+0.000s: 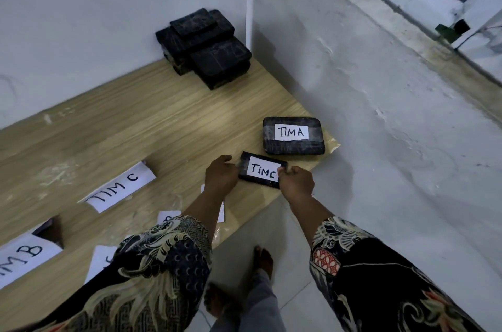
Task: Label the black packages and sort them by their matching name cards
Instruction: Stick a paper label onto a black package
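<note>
So the small black package [262, 170] with the TIM C label [264, 171] sits right between both hands, long axis running hand to hand. The left hand [220, 175] pinches its left end, the right hand [295, 182] its right end, both closed on it. The matching TIM C name card [119, 187] lies well off past the left hand, so that hand's nearer for the drop. The TIM A package [293, 136] sits just beyond the grip, the unlabelled stack [203, 46] farther back.
</note>
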